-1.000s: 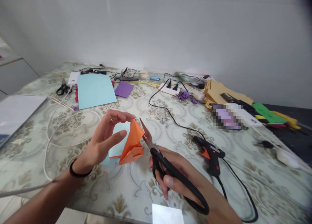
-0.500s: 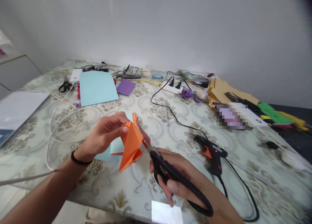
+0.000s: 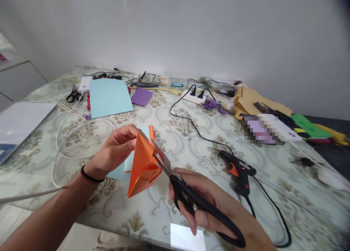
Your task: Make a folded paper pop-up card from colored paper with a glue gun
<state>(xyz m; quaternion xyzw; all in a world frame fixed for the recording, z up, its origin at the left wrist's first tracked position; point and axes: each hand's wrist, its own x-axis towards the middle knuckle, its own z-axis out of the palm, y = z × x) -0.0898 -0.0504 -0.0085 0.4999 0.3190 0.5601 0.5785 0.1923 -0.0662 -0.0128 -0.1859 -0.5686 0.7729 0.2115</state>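
Note:
Between the thumb and fingers of my left hand [image 3: 116, 148] is a folded piece of orange paper [image 3: 142, 163], its pointed corner hanging down. My right hand [image 3: 201, 203] grips black-handled scissors [image 3: 186, 192] through the loops. The slightly parted blades meet the paper's right edge; whether they have cut into it I cannot tell. Beneath the orange paper, and partly hidden by it and my left hand, light blue paper [image 3: 119, 172] lies on the table with another orange strip [image 3: 151, 131] beside it.
A black glue gun [image 3: 242, 174] with a lit red light lies to the right, its cord trailing. Behind are a white power strip [image 3: 193, 97], a light blue sheet [image 3: 111, 98] and purple paper [image 3: 141, 96]. A white cable [image 3: 57, 160] loops at the left.
The orange paper has turned and shifted slightly left, showing more of its folded face. My left hand has moved a little left; the scissors' blades now meet the paper's right edge.

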